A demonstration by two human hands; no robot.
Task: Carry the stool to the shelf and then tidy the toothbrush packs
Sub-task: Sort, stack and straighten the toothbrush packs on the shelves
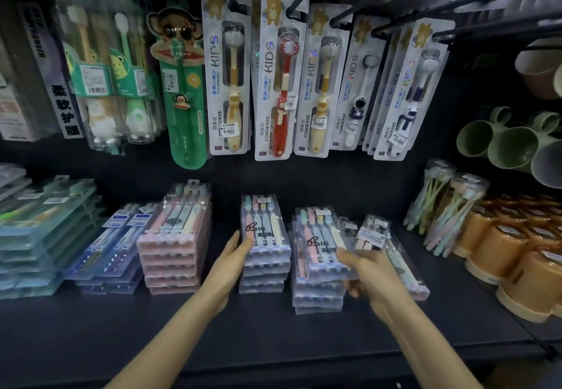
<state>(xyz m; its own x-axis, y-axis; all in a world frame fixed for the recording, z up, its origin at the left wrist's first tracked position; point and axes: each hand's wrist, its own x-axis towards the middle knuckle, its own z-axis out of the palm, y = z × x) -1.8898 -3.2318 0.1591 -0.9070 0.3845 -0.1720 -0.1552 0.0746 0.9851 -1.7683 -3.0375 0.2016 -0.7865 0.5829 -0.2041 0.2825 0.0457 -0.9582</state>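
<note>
The toothbrush packs are laid in flat stacks along a dark shelf (273, 337). Near the middle, a centre stack (266, 267) of clear four-brush packs is touched by the left hand (235, 255). Its fingers are held fairly straight against the left edge of the uppermost pack, so its grip is wide and nothing is held.

Just to the right, a right stack (317, 297) of the same packs is seen. Its top pack (322, 242) is tilted and skewed off the packs beneath. This pack is held at its near right corner by the right hand (365, 270), with the thumb laid on top and the fingers curled under. A small toothbrush pack (375, 232) is partly covered by that hand.

To the left of the centre stack, a pink stack (173, 245) is placed, and beyond it lie blue packs (112, 245). Above the shelf, KIDS toothbrush cards (228, 69) are hung in a row on black hooks. At the right, clear tubs of toothbrushes (456, 206) are stood beside orange cups (517, 255), and green mugs (498, 142) are stacked on their sides above them.
</note>
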